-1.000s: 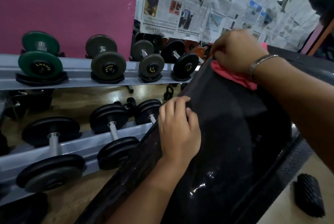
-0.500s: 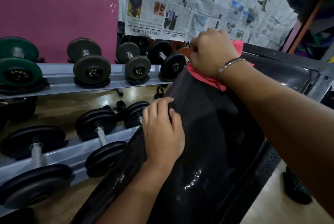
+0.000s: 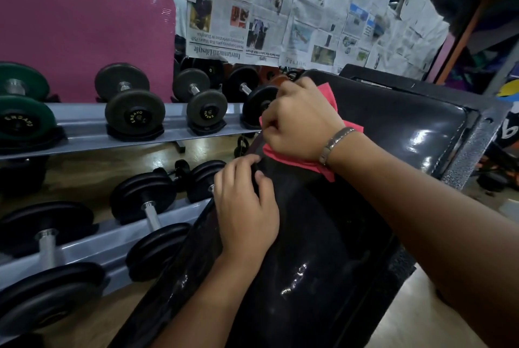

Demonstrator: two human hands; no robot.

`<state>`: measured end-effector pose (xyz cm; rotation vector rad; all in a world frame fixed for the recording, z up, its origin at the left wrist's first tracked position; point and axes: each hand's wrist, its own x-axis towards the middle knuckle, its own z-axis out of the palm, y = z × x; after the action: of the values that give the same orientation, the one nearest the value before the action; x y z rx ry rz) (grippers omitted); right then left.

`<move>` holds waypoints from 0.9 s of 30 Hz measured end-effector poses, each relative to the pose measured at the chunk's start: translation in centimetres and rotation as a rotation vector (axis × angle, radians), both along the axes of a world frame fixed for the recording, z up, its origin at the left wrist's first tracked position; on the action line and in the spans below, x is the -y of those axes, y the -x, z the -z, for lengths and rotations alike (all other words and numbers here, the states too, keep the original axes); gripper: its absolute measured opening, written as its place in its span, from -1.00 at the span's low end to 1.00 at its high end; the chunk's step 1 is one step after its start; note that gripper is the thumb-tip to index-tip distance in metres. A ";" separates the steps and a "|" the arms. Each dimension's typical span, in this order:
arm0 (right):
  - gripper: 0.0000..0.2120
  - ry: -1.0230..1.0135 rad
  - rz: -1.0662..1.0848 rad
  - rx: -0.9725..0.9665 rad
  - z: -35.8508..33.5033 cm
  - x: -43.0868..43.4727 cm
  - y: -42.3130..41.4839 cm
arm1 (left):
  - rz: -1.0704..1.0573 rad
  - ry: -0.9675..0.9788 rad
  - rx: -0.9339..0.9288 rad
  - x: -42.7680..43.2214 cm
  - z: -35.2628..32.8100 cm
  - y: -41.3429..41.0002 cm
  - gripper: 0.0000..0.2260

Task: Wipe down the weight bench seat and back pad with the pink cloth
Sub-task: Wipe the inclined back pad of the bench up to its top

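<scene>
Fingers (image 3: 271,123) of the right hand (image 3: 300,120) clench the pink cloth (image 3: 295,161) on the black bench pad (image 3: 323,235); at seven o'clock, the left hand (image 3: 247,213) grips its edge, fingertips hidden.

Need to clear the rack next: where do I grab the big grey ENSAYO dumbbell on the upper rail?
On the grey dumbbell, grip the chrome handle between its two heads. Come from above: it lies across the upper rail with one head facing you, so the handle is best reached from the top. Wrap your fingers round it.
</scene>
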<state>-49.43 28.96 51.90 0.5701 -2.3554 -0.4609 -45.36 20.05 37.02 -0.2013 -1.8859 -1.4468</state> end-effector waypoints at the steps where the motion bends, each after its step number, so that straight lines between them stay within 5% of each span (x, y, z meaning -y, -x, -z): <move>1: -0.79 0.026 0.015 -0.050 0.0 -0.1 -0.2 | 0.005 -0.014 0.005 0.0 0.0 -0.1 -0.79; 12: -0.88 0.140 0.028 -0.073 2.3 1.2 -1.4 | 0.014 -0.152 0.023 0.1 -0.7 -0.7 -0.73; 17: -0.95 0.035 -0.036 0.152 2.5 1.6 -1.6 | 0.042 -0.223 0.017 0.4 -0.6 -0.5 -0.67; 22: -0.94 0.019 0.037 -0.007 2.8 1.8 -1.4 | 0.057 -0.276 0.015 0.4 -0.7 -0.6 -0.66; 27: -0.87 -0.001 -0.022 0.145 2.9 1.5 -2.2 | 0.138 -0.554 0.119 2.1 -1.7 -0.4 -0.70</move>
<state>-47.25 27.42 48.98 0.6495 -2.4839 -0.4232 -44.98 17.93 38.69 0.0226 -1.5077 -2.0513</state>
